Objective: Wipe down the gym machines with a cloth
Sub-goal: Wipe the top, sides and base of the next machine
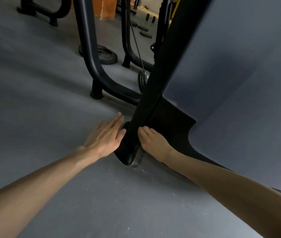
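1. Grey gym floor all round.
2. Left hand flat, fingers straight, holding nothing, fingertips at the foot of the post.
3. Black machine post between both hands: probably heavy, rigid and smooth, to be rubbed, not lifted.
4. Right hand laid flat against the post's other side, clamped on nothing.
5. No cloth in sight; presumably soft and light, best bunched in a palm.

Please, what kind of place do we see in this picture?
Most likely a gym: a weight plate lies on the grey floor, a cable runs down to a pulley, and dark tubular machine frames stand around.
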`<state>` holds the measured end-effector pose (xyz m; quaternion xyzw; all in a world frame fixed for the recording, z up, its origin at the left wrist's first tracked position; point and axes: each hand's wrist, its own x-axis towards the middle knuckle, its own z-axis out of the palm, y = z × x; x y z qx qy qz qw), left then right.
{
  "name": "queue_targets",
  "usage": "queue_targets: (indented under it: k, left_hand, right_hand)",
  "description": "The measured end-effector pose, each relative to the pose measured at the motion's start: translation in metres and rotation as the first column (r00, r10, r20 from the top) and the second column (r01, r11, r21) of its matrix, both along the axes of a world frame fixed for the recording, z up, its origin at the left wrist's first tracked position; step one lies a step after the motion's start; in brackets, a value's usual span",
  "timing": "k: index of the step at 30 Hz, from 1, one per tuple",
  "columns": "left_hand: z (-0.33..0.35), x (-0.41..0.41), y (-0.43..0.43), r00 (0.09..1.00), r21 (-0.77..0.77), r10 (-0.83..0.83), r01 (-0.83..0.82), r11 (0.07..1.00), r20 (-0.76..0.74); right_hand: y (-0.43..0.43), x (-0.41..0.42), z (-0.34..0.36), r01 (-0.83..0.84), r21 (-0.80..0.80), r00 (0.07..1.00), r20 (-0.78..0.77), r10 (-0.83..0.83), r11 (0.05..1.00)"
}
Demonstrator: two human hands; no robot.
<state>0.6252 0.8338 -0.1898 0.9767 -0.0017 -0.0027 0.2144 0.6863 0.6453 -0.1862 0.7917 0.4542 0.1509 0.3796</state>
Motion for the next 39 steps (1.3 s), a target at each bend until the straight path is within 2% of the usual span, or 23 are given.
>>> queue_targets:
  k: [2, 6, 8, 10, 13, 19, 25, 28, 33, 37, 39]
  left_hand:
    - [0.011, -0.002, -0.004, 0.999, -0.002, -0.020, 0.020, 1.000, 0.042]
    - [0.021, -0.004, -0.003, 0.996, -0.009, -0.034, 0.035, 0.999, 0.086]
    - [0.024, -0.004, -0.002, 0.996, -0.029, -0.028, 0.031, 0.999, 0.085]
    - [0.029, -0.003, 0.000, 0.995, -0.045, -0.030, 0.035, 0.998, 0.098]
    - [0.032, -0.001, 0.004, 0.992, -0.089, -0.043, 0.054, 0.995, 0.115]
    - [0.028, 0.008, 0.000, 0.993, -0.195, -0.054, 0.073, 0.978, 0.101]
    - [0.031, 0.021, -0.015, 0.988, -0.255, -0.110, 0.134, 0.958, 0.108]
    - [0.038, 0.033, -0.023, 0.977, -0.285, -0.140, 0.182, 0.941, 0.161]
    - [0.046, 0.043, -0.025, 0.969, -0.266, -0.161, 0.208, 0.941, 0.190]
    - [0.067, 0.045, -0.010, 0.966, -0.219, -0.194, 0.228, 0.949, 0.169]
    - [0.088, 0.045, -0.009, 0.961, -0.237, -0.167, 0.219, 0.947, 0.222]
  right_hand:
    - [0.001, 0.004, 0.021, 0.018, 0.025, 0.999, 0.029, -0.019, 1.000]
    - [-0.001, 0.010, 0.085, 0.036, 0.196, 0.989, 0.132, -0.063, 0.980]
    - [-0.002, 0.013, 0.096, 0.034, 0.209, 0.982, 0.175, -0.072, 0.977]
    - [-0.001, 0.012, 0.088, 0.053, 0.195, 0.985, 0.150, -0.084, 0.979]
    - [0.001, 0.003, 0.065, 0.046, 0.124, 0.996, 0.071, -0.056, 0.991]
    - [0.005, -0.002, 0.028, -0.034, -0.181, 0.998, 0.040, 0.042, 0.983]
    - [0.016, -0.004, 0.001, -0.045, -0.332, 0.999, 0.007, 0.050, 0.942]
    - [0.015, -0.003, 0.004, -0.026, -0.293, 1.000, -0.007, 0.025, 0.956]
    - [0.004, -0.006, 0.030, 0.035, -0.153, 0.998, 0.063, -0.026, 0.988]
    - [0.000, -0.008, 0.064, 0.094, -0.016, 0.989, 0.113, -0.092, 0.995]
    - [-0.001, -0.007, 0.086, 0.097, 0.017, 0.989, 0.115, -0.098, 0.995]
